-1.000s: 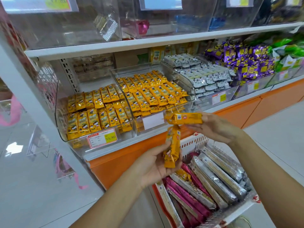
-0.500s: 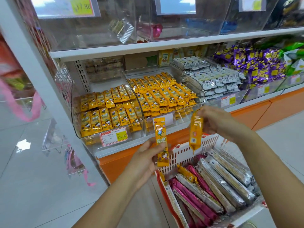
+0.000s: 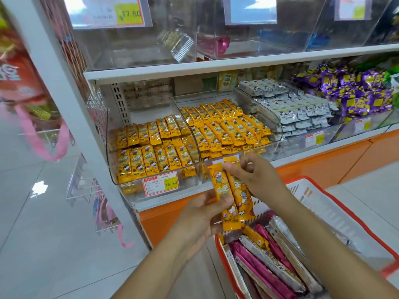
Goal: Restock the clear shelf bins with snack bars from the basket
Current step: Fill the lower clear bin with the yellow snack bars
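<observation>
Two yellow foil-wrapped snack bars (image 3: 218,186) stand upright side by side, long edges touching, just above the far-left corner of the red-rimmed white plastic basket (image 3: 319,203). The left hand (image 3: 201,215) grips their lower halves, thumb across the front. The right hand (image 3: 258,180) pinches the top of the right-side bar between thumb and curled fingers. Up and left of the basket sits a clear plastic shelf bin (image 3: 112,169) with a red-bordered price tag (image 3: 160,186) — yellow bars fill its front rows, with a bare strip behind them. Inside the basket, long pink and silver packs (image 3: 269,262) crowd the left wall — its right half shows bare mesh.
</observation>
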The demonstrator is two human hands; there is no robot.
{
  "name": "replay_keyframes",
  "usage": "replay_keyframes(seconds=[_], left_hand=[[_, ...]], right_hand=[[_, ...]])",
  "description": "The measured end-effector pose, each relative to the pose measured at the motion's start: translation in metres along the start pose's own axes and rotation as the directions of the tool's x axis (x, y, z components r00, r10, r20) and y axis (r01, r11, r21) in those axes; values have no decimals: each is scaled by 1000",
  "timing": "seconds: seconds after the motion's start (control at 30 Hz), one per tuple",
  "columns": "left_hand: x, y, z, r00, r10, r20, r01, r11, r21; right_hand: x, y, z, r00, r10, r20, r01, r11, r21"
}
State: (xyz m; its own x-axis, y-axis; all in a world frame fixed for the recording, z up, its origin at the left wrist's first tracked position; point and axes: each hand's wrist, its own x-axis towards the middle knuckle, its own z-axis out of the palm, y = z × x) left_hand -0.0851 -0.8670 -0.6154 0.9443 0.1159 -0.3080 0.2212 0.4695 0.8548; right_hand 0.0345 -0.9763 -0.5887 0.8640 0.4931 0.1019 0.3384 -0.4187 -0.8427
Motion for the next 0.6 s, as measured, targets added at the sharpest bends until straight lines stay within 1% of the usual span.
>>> replay_keyframes(seconds=[0.1,0.17,0.2,0.27,0.3,0.37,0.4,0.43,0.5,0.57,0.6], left_hand=[[-1,3,-1,996,50,-76,-43,995,91],[-1,7,-4,989,90,-118,-76,990,121],[-1,11,-6,986,105,-130,-86,986,144],[-2,18,-11,984,121,-134,-92,974,207],[-3,21,-13,985,119,-121,-87,967,238],[-5,26,-17,991,101,-84,-76,962,261],[-6,28,-19,992,98,-76,-76,967,244],[-7,29,-20,992,99,-81,-80,974,211],[-6,31,-23,988,102,-116,-89,990,111],[-4,33,-25,987,93,-131,-99,994,-40],[-2,34,-25,988,91,-125,-105,988,-111]], right_hand=[[-1,-2,7,997,-76,30,76,997,-23],[0,-7,8,989,-107,101,110,994,-22],[2,-10,6,984,-96,148,96,995,5],[6,-18,-3,966,-41,254,25,997,68],[8,-22,-8,951,-38,307,14,996,83],[10,-29,-19,914,-88,396,67,996,66],[11,-32,-25,904,-114,411,91,993,75],[13,-33,-31,911,-130,392,91,989,115],[19,-32,-43,949,-93,301,-7,949,315],[20,-27,-48,978,-1,207,-115,829,548],[17,-25,-45,986,51,161,-143,760,634]])
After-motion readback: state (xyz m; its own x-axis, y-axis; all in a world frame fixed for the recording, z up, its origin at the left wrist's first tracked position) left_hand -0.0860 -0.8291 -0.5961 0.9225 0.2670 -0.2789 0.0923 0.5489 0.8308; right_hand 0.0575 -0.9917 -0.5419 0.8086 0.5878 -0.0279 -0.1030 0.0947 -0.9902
